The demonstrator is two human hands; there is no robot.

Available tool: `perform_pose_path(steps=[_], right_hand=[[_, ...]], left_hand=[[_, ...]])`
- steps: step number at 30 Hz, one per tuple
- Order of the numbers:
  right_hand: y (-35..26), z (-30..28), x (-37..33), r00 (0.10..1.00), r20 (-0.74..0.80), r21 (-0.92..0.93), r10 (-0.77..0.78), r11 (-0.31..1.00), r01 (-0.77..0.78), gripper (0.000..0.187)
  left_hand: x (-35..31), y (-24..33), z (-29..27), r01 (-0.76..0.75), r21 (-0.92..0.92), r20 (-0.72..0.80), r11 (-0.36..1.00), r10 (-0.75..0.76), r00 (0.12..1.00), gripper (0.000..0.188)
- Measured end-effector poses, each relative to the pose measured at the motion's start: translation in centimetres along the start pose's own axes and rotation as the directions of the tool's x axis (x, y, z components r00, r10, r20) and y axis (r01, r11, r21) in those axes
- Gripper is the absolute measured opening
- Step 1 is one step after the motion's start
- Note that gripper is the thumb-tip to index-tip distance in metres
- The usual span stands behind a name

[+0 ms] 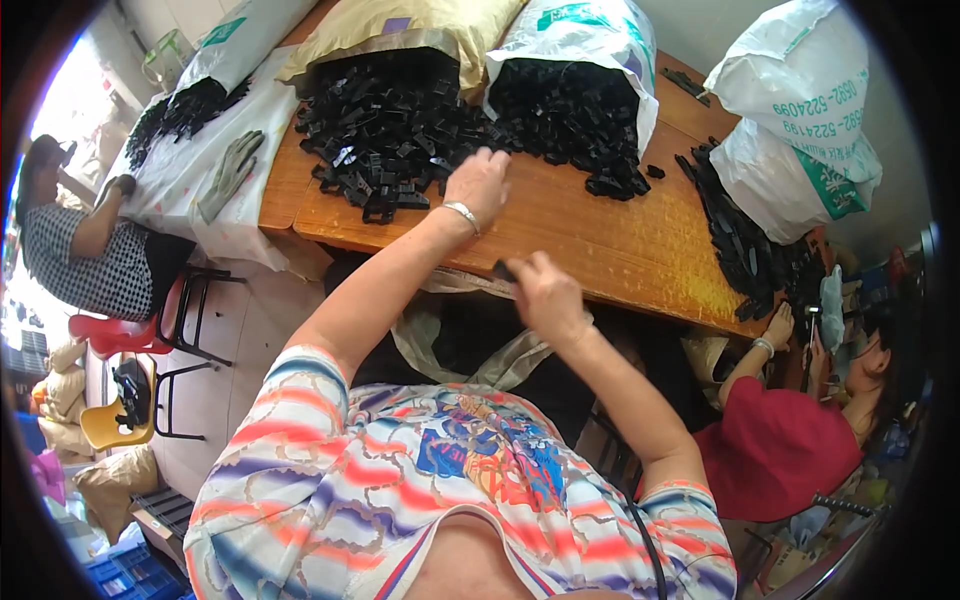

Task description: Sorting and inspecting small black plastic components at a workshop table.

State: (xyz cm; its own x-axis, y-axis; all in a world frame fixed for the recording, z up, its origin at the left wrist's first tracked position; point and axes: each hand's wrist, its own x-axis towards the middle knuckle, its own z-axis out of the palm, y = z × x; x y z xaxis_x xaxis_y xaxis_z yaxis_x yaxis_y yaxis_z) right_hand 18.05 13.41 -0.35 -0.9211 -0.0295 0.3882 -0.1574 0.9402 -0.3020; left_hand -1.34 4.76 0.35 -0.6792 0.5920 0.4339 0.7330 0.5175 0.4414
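Note:
A heap of small black plastic parts spills from a tan woven sack onto the wooden table. Beside the heap's right edge is my left hand, wearing a bracelet, its fingers curled downward. What those fingers hold, if anything, is hidden. My right hand is closer to me, over the table's front edge, pinching a small black plastic part that sticks out to the left of the fingertips. More black parts pour from the mouth of a white sack at the back.
Long black pieces lie at the table's right end beside white sacks. A person in red works there. At left, another person sits by a covered table with gloves. A cloth bag hangs below the front edge.

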Motion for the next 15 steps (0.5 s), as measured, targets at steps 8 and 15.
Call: perform_pose_path(steps=[8, 15], right_hand=[[-1.4, 1.9, -2.4, 0.996, 0.076, 0.260, -0.052, 0.965, 0.030, 0.019], [10.7, -3.4, 5.2, 0.932, -0.272, -0.025, 0.238, 0.967, -0.254, 0.021]], left_hand=[[1.5, -2.0, 2.8, 0.007, 0.256, -0.007, 0.967, -0.005, 1.000, 0.016], [-2.4, 0.5, 0.3, -0.224, 0.003, 0.072, 0.975, 0.223, 0.972, 0.017]])
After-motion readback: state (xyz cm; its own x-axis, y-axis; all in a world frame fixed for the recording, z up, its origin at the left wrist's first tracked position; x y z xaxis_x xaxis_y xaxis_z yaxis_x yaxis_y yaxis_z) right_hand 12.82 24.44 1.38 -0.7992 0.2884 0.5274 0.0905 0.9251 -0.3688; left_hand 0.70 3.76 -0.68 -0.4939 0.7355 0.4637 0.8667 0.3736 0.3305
